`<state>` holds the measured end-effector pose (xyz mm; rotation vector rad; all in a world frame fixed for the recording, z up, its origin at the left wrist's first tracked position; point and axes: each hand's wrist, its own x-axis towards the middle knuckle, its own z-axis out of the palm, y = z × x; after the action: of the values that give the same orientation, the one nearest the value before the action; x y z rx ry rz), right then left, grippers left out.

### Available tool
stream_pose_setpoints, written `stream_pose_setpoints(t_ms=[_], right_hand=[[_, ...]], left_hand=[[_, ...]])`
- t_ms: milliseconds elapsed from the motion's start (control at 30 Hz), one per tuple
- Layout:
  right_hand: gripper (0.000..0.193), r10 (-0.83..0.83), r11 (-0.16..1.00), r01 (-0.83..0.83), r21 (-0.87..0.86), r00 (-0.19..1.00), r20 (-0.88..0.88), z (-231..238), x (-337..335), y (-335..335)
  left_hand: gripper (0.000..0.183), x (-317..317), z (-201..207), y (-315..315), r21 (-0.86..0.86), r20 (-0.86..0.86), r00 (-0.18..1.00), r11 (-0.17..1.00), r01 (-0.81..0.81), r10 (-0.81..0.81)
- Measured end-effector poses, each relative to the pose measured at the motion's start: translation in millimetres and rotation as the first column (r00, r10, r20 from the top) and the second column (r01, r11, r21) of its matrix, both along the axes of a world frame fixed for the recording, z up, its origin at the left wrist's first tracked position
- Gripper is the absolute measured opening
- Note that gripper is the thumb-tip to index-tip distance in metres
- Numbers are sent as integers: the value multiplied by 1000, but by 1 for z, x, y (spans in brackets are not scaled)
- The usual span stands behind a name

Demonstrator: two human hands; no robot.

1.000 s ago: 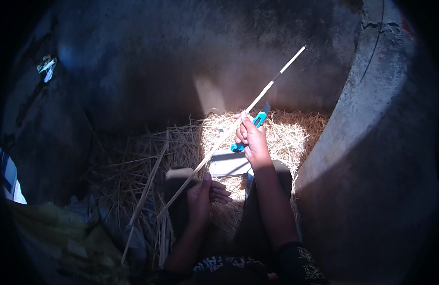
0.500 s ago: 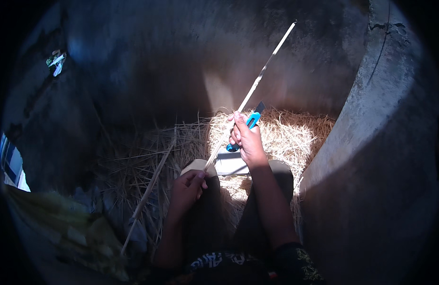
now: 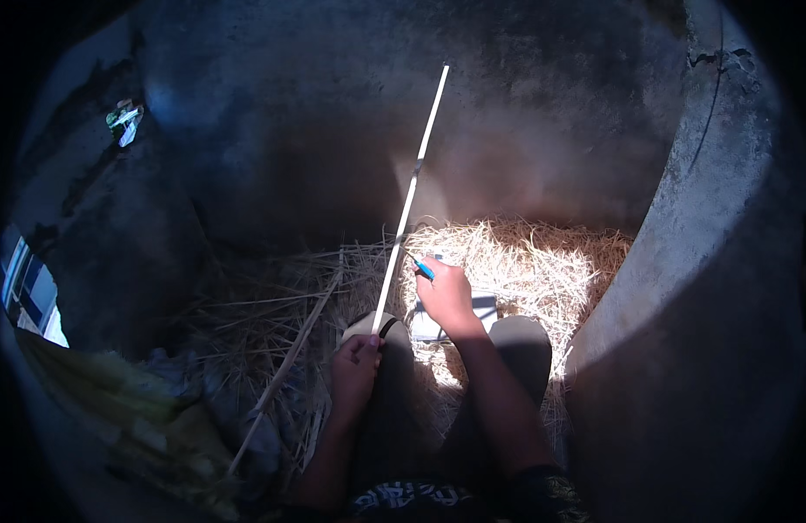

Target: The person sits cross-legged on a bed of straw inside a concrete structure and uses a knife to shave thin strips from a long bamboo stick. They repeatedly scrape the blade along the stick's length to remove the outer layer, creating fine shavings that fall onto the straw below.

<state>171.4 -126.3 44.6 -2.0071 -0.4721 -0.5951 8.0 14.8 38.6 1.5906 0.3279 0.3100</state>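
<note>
Smooth wooden-looking stick point(image 3: 409, 199), plastic cutter handle point(image 3: 425, 271), rough matt wall point(image 3: 542, 105), coarse straw point(image 3: 542, 270)

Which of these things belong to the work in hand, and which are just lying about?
In use:
pale stick, in the left hand
blue cutter knife, in the right hand

Apparently just lying about:
straw
long strip on the straw
flat pale object
yellowish sheet

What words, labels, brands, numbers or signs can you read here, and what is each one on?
Dark shirt: pale printed lettering at the lower edge, foreshortened; I won't copy it out.
Blue cutter in the right hand: too small to tell whether it carries any marking.
Pale strip in the left hand: no text visible.
I can make out no other text.
</note>
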Motion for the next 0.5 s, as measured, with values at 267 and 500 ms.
stream_pose_setpoints(t_ms=[267,500], right_hand=[[16,128,962,-107,-251,989,70,-3,-27,19],[18,177,956,-112,-271,957,229,-17,-27,26]], left_hand=[[19,-6,-10,0,108,49,996,991,-78,73],[22,-4,-30,-5,330,264,959,925,-191,104]])
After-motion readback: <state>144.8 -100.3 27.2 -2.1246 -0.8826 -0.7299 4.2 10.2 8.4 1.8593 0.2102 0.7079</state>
